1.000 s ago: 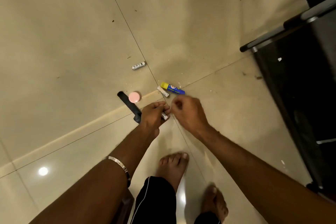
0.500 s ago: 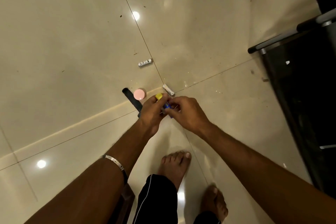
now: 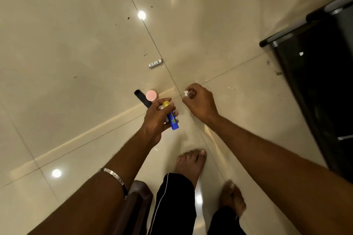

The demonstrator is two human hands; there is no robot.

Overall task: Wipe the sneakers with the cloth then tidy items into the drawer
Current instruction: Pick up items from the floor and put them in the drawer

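Both hands are gathering clutter: left hand grips a glue stick, right hand pinches perhaps a battery; another battery waits.

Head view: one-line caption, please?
Left hand holds a glue stick; right hand pinches a small white battery above the floor.

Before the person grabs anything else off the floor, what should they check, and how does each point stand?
1. Blue glue stick held firmly in left hand: ok.
2. Small white cylinder pinched in right hand: ok.
3. Room in the left hand for more: cannot tell.
4. White battery on the floor, in the open: ok.
5. Pink lid and black strap unobstructed: ok.
6. Drawer in view: not ok.
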